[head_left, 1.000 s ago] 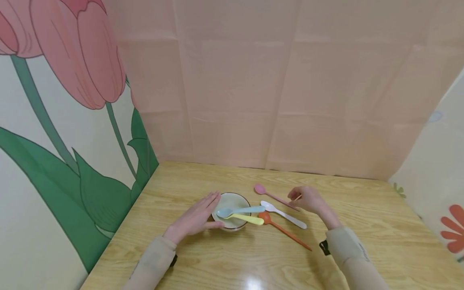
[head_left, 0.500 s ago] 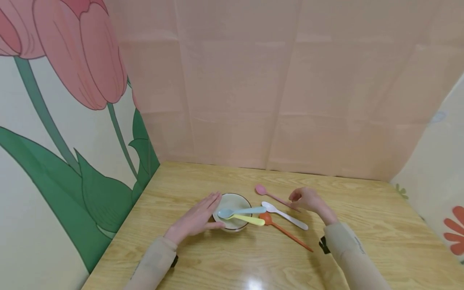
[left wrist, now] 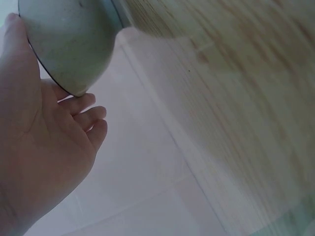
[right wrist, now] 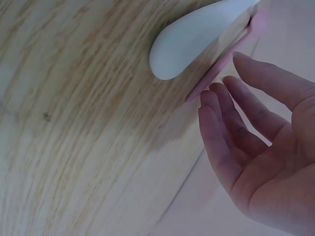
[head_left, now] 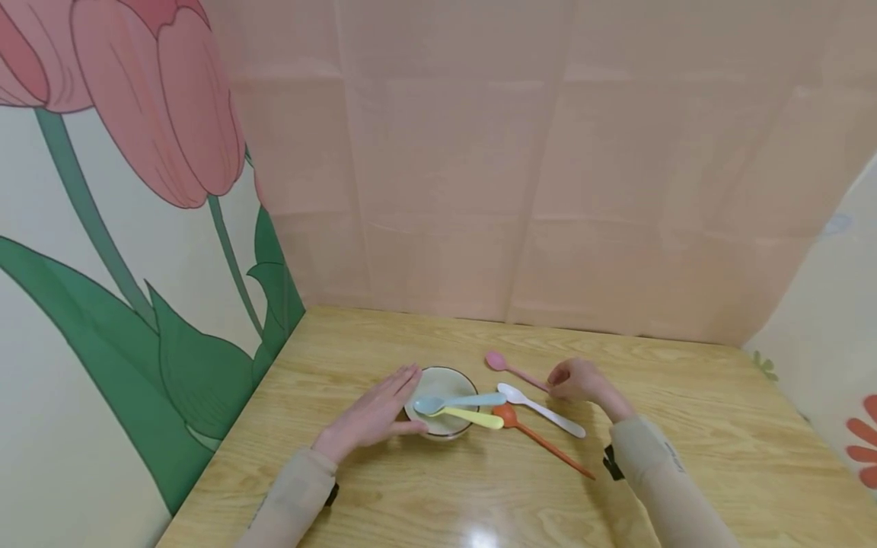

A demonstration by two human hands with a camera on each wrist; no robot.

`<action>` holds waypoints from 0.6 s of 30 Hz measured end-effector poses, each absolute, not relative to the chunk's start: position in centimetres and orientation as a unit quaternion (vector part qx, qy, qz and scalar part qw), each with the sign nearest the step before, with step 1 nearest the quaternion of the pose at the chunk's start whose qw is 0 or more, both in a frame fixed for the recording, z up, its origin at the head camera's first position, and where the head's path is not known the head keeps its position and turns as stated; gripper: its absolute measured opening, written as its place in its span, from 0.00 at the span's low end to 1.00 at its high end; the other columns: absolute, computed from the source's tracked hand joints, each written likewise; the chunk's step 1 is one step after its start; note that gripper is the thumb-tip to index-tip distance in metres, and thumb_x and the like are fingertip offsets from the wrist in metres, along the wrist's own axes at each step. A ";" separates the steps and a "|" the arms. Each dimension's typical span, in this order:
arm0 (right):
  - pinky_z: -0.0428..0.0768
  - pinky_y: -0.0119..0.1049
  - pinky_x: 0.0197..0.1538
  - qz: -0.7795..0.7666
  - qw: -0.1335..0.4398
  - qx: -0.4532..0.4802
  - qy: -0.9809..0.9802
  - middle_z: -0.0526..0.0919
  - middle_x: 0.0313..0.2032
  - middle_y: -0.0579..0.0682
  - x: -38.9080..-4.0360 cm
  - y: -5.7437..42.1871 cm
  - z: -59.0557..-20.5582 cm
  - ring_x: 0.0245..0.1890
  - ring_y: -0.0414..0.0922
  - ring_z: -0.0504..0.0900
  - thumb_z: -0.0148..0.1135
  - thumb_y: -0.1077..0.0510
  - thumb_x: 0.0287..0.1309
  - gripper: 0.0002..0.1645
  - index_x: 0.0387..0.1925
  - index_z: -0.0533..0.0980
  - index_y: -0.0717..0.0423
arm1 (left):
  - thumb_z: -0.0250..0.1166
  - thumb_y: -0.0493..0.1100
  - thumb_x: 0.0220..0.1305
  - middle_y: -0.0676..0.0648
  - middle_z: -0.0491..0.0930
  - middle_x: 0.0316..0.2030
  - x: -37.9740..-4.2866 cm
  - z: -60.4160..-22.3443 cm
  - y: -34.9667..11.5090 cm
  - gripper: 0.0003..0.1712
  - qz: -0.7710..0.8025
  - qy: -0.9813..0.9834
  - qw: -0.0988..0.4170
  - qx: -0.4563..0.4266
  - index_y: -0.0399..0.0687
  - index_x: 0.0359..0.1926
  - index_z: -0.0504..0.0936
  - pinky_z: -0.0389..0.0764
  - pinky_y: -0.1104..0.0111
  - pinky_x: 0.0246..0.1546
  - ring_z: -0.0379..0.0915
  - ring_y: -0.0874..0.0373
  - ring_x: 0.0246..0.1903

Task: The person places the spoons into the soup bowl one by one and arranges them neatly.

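In the head view, my left hand point(head_left: 373, 411) holds the side of a pale bowl point(head_left: 445, 438) with a dark rim, thumb on the near side and fingers along the far side. Across the bowl lie a light blue spoon point(head_left: 473, 399) and a yellow spoon point(head_left: 479, 418), handles over the right rim. My right hand point(head_left: 582, 382) is at the handle end of a pink spoon point(head_left: 496, 361) on the table. The right wrist view has the pink handle point(right wrist: 212, 73) beside my fingertips, with a gap between thumb point(right wrist: 266, 76) and fingers.
A white spoon point(head_left: 548, 414) and an orange spoon point(head_left: 548, 444) lie on the wooden table point(head_left: 397, 502) between bowl and right hand. Behind the table hangs a pink backdrop point(head_left: 438, 190). A tulip-printed panel point(head_left: 199, 327) stands at the left.
My right hand has lowered slightly onto the pink spoon's handle, hiding its end. My left hand stays at the bowl. The whole view has shifted a little.
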State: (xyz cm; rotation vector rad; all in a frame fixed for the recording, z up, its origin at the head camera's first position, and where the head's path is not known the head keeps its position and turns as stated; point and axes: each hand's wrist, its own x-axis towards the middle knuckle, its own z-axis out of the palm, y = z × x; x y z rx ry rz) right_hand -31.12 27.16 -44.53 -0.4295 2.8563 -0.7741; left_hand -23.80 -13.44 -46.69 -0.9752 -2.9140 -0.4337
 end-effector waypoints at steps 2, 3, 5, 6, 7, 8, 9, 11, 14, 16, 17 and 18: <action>0.79 0.34 0.37 -0.261 0.076 -0.144 0.951 0.86 0.32 0.55 -31.2 27.3 -44.7 0.33 0.42 0.79 0.71 0.64 0.49 0.13 0.36 0.82 0.68 | 0.51 0.74 0.65 0.40 0.47 0.79 -23.8 -46.7 -13.4 0.58 -0.141 -0.939 0.019 -0.315 0.40 0.78 0.46 0.53 0.56 0.79 0.44 0.46 0.79; 0.79 0.35 0.37 -0.261 0.075 -0.146 0.951 0.86 0.32 0.55 -31.3 27.3 -44.7 0.33 0.42 0.79 0.71 0.64 0.49 0.13 0.36 0.82 0.68 | 0.51 0.74 0.64 0.40 0.47 0.79 -23.8 -46.7 -13.4 0.58 -0.143 -0.938 0.020 -0.316 0.39 0.78 0.46 0.54 0.55 0.79 0.45 0.46 0.78; 0.79 0.35 0.37 -0.260 0.072 -0.149 0.951 0.86 0.32 0.56 -31.3 27.4 -44.8 0.32 0.42 0.79 0.71 0.64 0.48 0.13 0.36 0.82 0.68 | 0.51 0.74 0.64 0.40 0.47 0.79 -23.9 -46.7 -13.4 0.58 -0.142 -0.938 0.020 -0.316 0.39 0.78 0.46 0.53 0.55 0.79 0.44 0.46 0.78; 0.78 0.35 0.37 -0.260 0.070 -0.149 0.951 0.86 0.32 0.56 -31.4 27.4 -44.9 0.32 0.42 0.79 0.71 0.64 0.48 0.13 0.36 0.82 0.68 | 0.51 0.74 0.64 0.40 0.47 0.79 -23.9 -46.6 -13.4 0.58 -0.143 -0.937 0.020 -0.317 0.39 0.78 0.47 0.54 0.55 0.79 0.45 0.46 0.78; 0.78 0.34 0.37 -0.261 0.070 -0.150 0.951 0.86 0.32 0.56 -31.4 27.3 -44.9 0.32 0.41 0.79 0.71 0.65 0.48 0.12 0.36 0.82 0.68 | 0.52 0.74 0.64 0.41 0.46 0.79 -23.9 -46.6 -13.4 0.58 -0.144 -0.938 0.019 -0.316 0.39 0.78 0.47 0.54 0.55 0.79 0.45 0.46 0.78; 0.78 0.34 0.37 -0.261 0.069 -0.151 0.951 0.86 0.32 0.56 -31.4 27.3 -45.0 0.32 0.41 0.79 0.71 0.65 0.47 0.12 0.36 0.82 0.68 | 0.52 0.74 0.64 0.41 0.46 0.79 -23.9 -46.6 -13.4 0.58 -0.143 -0.938 0.017 -0.315 0.40 0.78 0.46 0.54 0.55 0.79 0.44 0.46 0.79; 0.78 0.34 0.37 -0.263 0.069 -0.152 0.950 0.86 0.31 0.56 -31.5 27.3 -45.0 0.32 0.41 0.78 0.71 0.65 0.47 0.12 0.35 0.82 0.68 | 0.52 0.74 0.64 0.41 0.46 0.79 -23.9 -46.6 -13.5 0.58 -0.143 -0.938 0.017 -0.314 0.40 0.78 0.46 0.54 0.55 0.79 0.44 0.46 0.79; 0.77 0.33 0.36 -0.266 0.071 -0.154 0.949 0.86 0.31 0.56 -31.6 27.3 -45.1 0.31 0.40 0.78 0.70 0.66 0.47 0.11 0.35 0.82 0.68 | 0.52 0.74 0.64 0.41 0.46 0.79 -23.8 -46.6 -13.5 0.58 -0.141 -0.939 0.014 -0.313 0.40 0.78 0.46 0.53 0.56 0.79 0.44 0.46 0.79; 0.76 0.31 0.34 -0.265 0.076 -0.154 0.949 0.86 0.30 0.55 -31.7 27.2 -45.2 0.30 0.39 0.77 0.70 0.66 0.48 0.11 0.35 0.82 0.68 | 0.51 0.74 0.65 0.41 0.47 0.79 -23.8 -46.7 -13.5 0.57 -0.137 -0.940 0.015 -0.312 0.40 0.78 0.46 0.53 0.56 0.79 0.44 0.47 0.79; 0.76 0.31 0.34 -0.263 0.079 -0.150 0.950 0.86 0.30 0.54 -31.8 27.1 -45.3 0.29 0.39 0.76 0.70 0.65 0.48 0.11 0.35 0.82 0.67 | 0.51 0.74 0.65 0.40 0.47 0.79 -23.8 -46.7 -13.5 0.57 -0.135 -0.940 0.016 -0.312 0.40 0.78 0.46 0.54 0.56 0.79 0.44 0.47 0.79; 0.75 0.30 0.33 -0.262 0.080 -0.148 0.950 0.86 0.30 0.54 -31.8 27.1 -45.4 0.29 0.39 0.76 0.70 0.65 0.48 0.10 0.35 0.82 0.67 | 0.51 0.74 0.65 0.40 0.47 0.79 -23.8 -46.7 -13.5 0.57 -0.135 -0.940 0.016 -0.312 0.40 0.78 0.46 0.54 0.56 0.79 0.44 0.47 0.79; 0.76 0.30 0.33 -0.262 0.081 -0.145 0.951 0.86 0.30 0.54 -31.8 27.0 -45.4 0.28 0.39 0.76 0.70 0.65 0.48 0.10 0.35 0.82 0.67 | 0.50 0.74 0.65 0.40 0.47 0.79 -23.8 -46.7 -13.4 0.57 -0.134 -0.941 0.015 -0.311 0.40 0.78 0.45 0.53 0.56 0.79 0.44 0.47 0.79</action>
